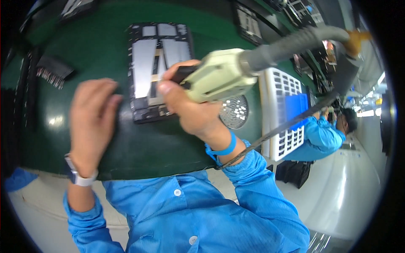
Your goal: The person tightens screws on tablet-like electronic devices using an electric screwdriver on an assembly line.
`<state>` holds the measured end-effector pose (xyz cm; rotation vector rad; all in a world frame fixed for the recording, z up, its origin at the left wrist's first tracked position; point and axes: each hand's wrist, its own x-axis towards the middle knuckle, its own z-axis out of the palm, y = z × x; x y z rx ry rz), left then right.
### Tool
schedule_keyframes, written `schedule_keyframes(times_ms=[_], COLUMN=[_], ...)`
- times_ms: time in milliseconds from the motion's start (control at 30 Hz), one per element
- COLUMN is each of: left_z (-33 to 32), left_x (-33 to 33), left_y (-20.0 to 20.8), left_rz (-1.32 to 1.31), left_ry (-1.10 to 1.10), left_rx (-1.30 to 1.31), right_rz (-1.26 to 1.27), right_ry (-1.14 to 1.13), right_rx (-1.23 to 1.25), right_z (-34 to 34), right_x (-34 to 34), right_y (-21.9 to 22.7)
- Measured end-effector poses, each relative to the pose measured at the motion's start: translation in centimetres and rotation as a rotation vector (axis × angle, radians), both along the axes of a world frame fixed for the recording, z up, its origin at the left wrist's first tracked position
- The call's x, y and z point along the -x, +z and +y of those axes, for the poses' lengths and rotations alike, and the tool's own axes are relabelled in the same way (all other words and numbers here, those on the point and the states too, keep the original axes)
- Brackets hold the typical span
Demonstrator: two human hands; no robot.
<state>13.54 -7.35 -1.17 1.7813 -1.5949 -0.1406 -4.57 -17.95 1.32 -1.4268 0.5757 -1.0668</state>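
Note:
My right hand [196, 105] is wrapped round a pale cream electric screwdriver [221, 76] with a dark nose. It hangs over an opened tablet [143, 55], whose silver-white battery panels and dark frame lie face up on the green mat. The screwdriver's tip is hidden by my fingers. My left hand [93, 114], a little blurred, is left of the tablet, fingers loosely bent and thumb apart, with nothing visible in it. A round dish of small shiny screws [234, 111] sits beside my right wrist.
A thick grey hose [291, 44] and thin cable run off right. A white slotted tray [283, 145] with a blue piece [296, 107] stands at the right. A black brush [55, 69] lies far left, another device [249, 23] far right. A co-worker in blue [322, 137] sits beyond.

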Motion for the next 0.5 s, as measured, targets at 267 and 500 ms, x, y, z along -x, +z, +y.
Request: schedule_keyframes(times_ms=[267,500], left_z=[-0.4,-0.8], left_x=[-9.8,-11.5], left_y=[-0.7,-0.9], left_rz=[-0.479,-0.478], left_ry=[0.030,0.034], left_rx=[-0.101,-0.057], right_rz=[-0.083,-0.130], right_ry=[0.023,-0.331], right_rx=[-0.037,0.045], right_z=[-1.4,-7.7], right_x=[1.1,9.3], right_y=[1.1,2.7])
